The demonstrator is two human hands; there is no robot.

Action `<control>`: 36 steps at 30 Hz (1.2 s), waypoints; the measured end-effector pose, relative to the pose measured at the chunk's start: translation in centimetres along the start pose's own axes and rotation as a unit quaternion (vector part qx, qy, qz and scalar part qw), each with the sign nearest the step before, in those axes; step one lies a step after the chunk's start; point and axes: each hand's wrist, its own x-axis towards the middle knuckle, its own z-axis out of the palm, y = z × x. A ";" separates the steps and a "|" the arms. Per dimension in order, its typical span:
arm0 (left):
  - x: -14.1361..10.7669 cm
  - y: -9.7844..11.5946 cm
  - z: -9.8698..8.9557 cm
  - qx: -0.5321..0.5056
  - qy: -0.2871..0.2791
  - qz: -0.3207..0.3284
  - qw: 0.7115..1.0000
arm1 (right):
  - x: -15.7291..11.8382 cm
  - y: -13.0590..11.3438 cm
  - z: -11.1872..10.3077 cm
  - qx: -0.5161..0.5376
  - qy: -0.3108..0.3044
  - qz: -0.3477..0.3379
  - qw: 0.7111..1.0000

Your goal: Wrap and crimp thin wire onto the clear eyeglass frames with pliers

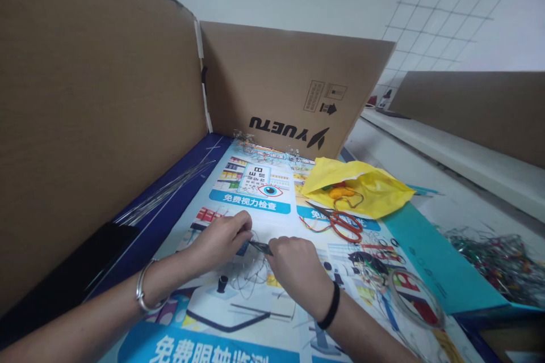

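My left hand (225, 238), with a silver bangle on the wrist, is closed in a pinch near the middle of the printed sheet (272, 223). Thin wire (249, 278) loops below its fingertips. Just to the right, my right hand (293, 266), with a black band on the wrist, is closed around a small dark pointed tool (260, 247). The tool's tip points left and reaches the left fingertips. Its handle is hidden in the fist. What exactly the left fingers grip is too small to make out, though the wire comes from there.
Red-handled scissors (347, 227) lie by an open yellow bag (378, 190) with orange thread. Straight wires (166, 190) lie at the left, tangled wire (502, 261) at the right. A roll of tape (416, 298) is near the right front. Cardboard walls (272, 79) stand behind and left.
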 end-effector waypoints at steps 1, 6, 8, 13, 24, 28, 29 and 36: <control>0.0 0.0 0.0 -0.003 -0.005 0.000 1.000 | 0.0 0.0 0.0 0.000 -0.002 -0.001 1.000; 0.0 -0.2 0.0 -0.016 -0.027 0.010 0.999 | 0.1 -0.1 0.3 -0.005 0.001 -0.008 1.000; 0.0 -0.2 0.0 -0.007 -0.028 0.018 0.999 | 0.1 -0.2 0.4 -0.009 0.007 -0.011 1.000; 0.1 -0.4 0.1 0.015 -0.032 0.024 0.999 | 0.1 -0.3 0.7 -0.012 0.015 -0.018 1.000; 0.1 -0.3 -1.3 -0.003 -0.067 0.054 0.996 | 0.2 2.1 -1.0 0.031 -0.005 -0.058 0.998; 0.0 -0.2 -1.9 -0.020 -0.099 0.098 0.990 | 0.4 3.0 -1.4 0.051 -0.002 -0.047 0.998; 0.0 -0.2 -1.9 -0.021 -0.101 0.107 0.989 | 0.4 3.1 -1.3 0.054 -0.006 -0.053 0.997; -0.2 0.1 -1.8 -0.021 -0.122 0.155 0.980 | 0.6 3.0 -0.5 0.106 -0.046 -0.092 0.989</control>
